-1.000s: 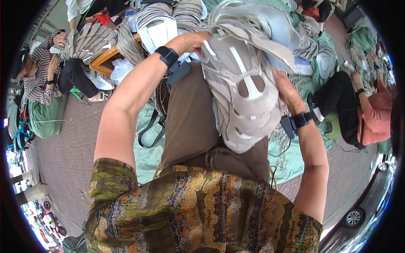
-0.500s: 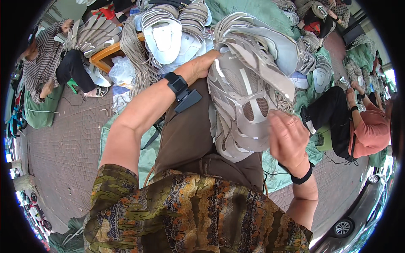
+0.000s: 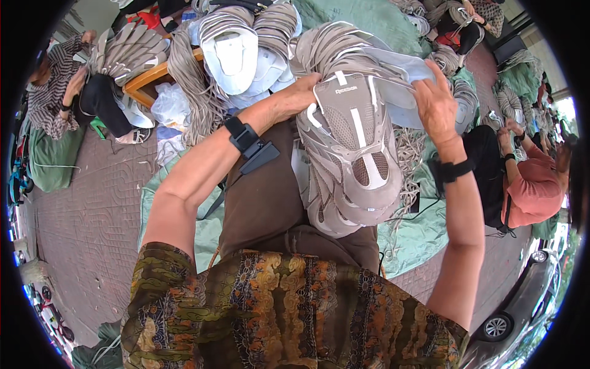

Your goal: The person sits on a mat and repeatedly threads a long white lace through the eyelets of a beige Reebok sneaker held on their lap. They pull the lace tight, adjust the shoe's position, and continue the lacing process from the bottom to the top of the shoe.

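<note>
A stack of grey-taupe shoe uppers point(image 3: 350, 203) with mesh and white trim lies across my lap, toes toward me. The top upper's tongue point(image 3: 351, 98) shows flat and uncovered. At the stack's left side, my left hand point(image 3: 304, 92) grips the edge of the uppers, its fingertips partly hidden beneath. Farther right, my right hand point(image 3: 437, 109) pinches the pale-lined side flap of an upper point(image 3: 396, 91) and holds it out to the right. Behind the tongue, more uppers point(image 3: 335, 46) fan out in a curved bundle.
White-lined uppers point(image 3: 228, 58) are piled beyond my knees, beside a wooden frame point(image 3: 147, 83) and a plastic bag point(image 3: 173, 104). Loose laces point(image 3: 410, 163) lie on green sheeting point(image 3: 409, 240). Seated people work at left and right; a person in a coral top point(image 3: 534, 197) is nearest. A grey car point(image 3: 510, 307) stands lower right.
My right hand has risen from beside the toe to the flap. The flap that lay across the top upper is now drawn to the right, uncovering the tongue. My left hand keeps its grip.
</note>
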`<action>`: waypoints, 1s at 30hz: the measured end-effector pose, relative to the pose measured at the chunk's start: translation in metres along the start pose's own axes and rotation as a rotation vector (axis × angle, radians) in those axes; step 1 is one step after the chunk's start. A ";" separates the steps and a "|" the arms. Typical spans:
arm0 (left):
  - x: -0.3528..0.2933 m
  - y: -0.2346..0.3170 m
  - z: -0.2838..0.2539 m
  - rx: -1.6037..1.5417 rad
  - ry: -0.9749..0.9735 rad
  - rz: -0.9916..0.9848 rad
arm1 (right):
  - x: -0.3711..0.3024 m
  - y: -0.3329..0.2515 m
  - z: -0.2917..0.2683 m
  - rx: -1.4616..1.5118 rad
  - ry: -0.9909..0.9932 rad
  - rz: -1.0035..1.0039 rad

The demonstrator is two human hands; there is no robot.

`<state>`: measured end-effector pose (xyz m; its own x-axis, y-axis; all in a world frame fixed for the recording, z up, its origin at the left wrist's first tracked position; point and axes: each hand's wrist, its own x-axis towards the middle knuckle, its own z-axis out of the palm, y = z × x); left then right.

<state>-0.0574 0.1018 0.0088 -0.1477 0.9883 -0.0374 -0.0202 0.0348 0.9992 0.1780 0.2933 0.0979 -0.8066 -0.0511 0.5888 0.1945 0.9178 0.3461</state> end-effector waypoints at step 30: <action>-0.036 0.026 0.019 -0.021 0.594 0.252 | -0.062 -0.101 -0.042 0.553 0.125 0.224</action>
<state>-0.0337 0.0702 0.0366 -0.6729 0.7147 0.1908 0.0681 -0.1970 0.9780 0.2316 0.1875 0.0576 -0.7016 0.1520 0.6961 0.0066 0.9783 -0.2070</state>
